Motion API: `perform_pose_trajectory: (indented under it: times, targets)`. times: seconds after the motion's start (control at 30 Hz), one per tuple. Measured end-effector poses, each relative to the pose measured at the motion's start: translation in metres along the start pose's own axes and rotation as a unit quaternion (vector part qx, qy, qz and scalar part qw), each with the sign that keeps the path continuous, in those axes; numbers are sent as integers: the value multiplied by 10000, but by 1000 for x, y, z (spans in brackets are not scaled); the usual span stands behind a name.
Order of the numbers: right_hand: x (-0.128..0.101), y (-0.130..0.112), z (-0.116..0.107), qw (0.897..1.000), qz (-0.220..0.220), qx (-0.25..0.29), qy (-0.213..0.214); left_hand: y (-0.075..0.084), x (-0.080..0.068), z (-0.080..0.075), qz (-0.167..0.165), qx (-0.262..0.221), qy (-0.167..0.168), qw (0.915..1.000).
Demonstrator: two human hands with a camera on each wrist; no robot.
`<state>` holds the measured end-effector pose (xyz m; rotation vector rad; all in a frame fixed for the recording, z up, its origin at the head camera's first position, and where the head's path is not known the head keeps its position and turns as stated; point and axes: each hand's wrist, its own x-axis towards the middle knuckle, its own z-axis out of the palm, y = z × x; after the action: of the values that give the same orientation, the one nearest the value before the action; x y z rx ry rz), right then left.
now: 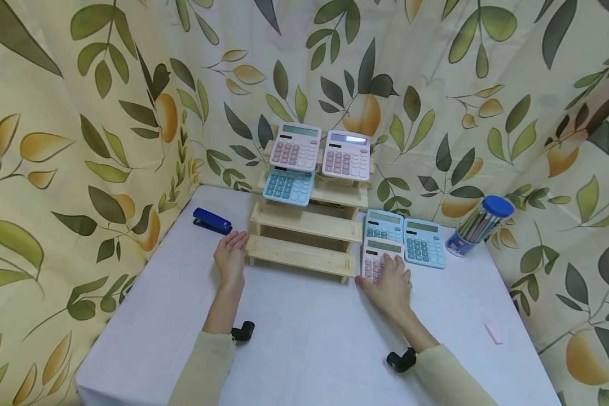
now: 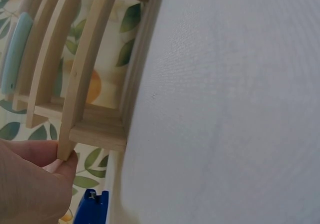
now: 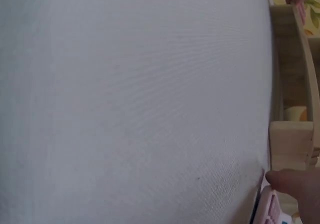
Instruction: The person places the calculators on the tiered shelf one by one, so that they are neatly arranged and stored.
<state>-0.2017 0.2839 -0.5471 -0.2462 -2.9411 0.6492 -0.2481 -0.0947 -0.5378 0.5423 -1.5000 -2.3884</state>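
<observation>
Pink plastic calculator (image 1: 380, 260) and light-blue plastic calculators (image 1: 424, 242) lie on the white cloth-covered tabletop (image 1: 309, 332); dark-blue stapler (image 1: 211, 221); pale wooden stepped rack (image 1: 304, 237); leaf-and-pear patterned cream curtain (image 1: 81, 113).

Staged stationery display corner, shop-like. White-clothed table (image 1: 309, 338) enclosed by leaf-and-fruit print curtains (image 1: 81, 113) at 9, 12 and 3 o'clock. Stepped wooden rack (image 1: 304, 225) at 12 o'clock bearing 3 calculators (image 1: 295, 146); 3 more calculators (image 1: 424, 241) beside it at 1 o'clock. Blue stapler (image 1: 211, 220) at 10 o'clock; pencil tub (image 1: 479, 225) at 2 o'clock.
</observation>
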Motion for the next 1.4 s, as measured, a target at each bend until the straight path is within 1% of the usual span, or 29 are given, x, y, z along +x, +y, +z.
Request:
perform_pose_trajectory:
  times: [0.2,0.4,0.57,0.77,1.17,1.4]
  targets:
    - [3,-7,2,9999,101,-48,-73,1,0,2,-7,-11,11,10000]
    - [3,-8,3,9998,151,110,-20,0,1,1,40,-56,7,10000]
    - [1,-7,0,9996,120,265,67,-1,0,1,41,-61,-3,10000]
    - [0,-6,-5,9997,89,219,117,-1,0,1,-17,-95,19,10000]
    - [-5,-18,-33,9982,-308,264,448,2,-1,2,-18,-33,21,10000]
    - [-9,-30,-55,9942,-698,397,711,2,0,2,-36,-67,20,10000]
